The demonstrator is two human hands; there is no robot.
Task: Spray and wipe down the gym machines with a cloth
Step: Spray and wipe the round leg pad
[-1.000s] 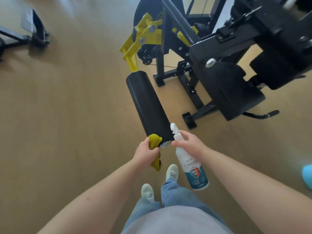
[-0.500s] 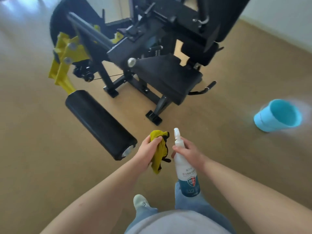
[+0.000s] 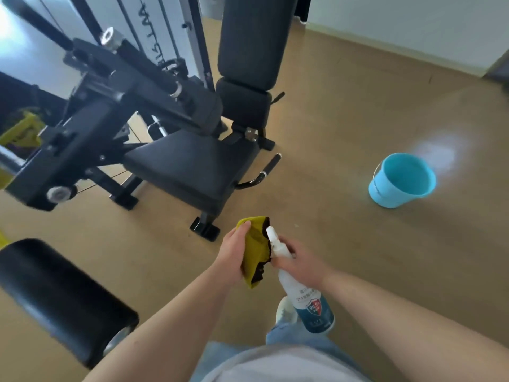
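Both my forearms reach forward at waist height. My left hand (image 3: 234, 253) grips the bunched yellow cloth (image 3: 254, 250); my right hand (image 3: 300, 261) is wrapped around the spray bottle (image 3: 301, 288) neck, nozzle touching the cloth. The machine's black seat (image 3: 190, 165) lies ahead, apart from both hands.

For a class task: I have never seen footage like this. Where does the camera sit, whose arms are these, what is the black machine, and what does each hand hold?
The camera is worn on a person's head and looks forward and down, so the two bare arms are the wearer's own. The left hand grips a crumpled yellow cloth; the right hand holds a white spray bottle by its neck. Ahead stands a black gym machine with a padded seat, an upright backrest and, at lower left, a round roller pad. A blue bucket stands on the brown floor to the right.
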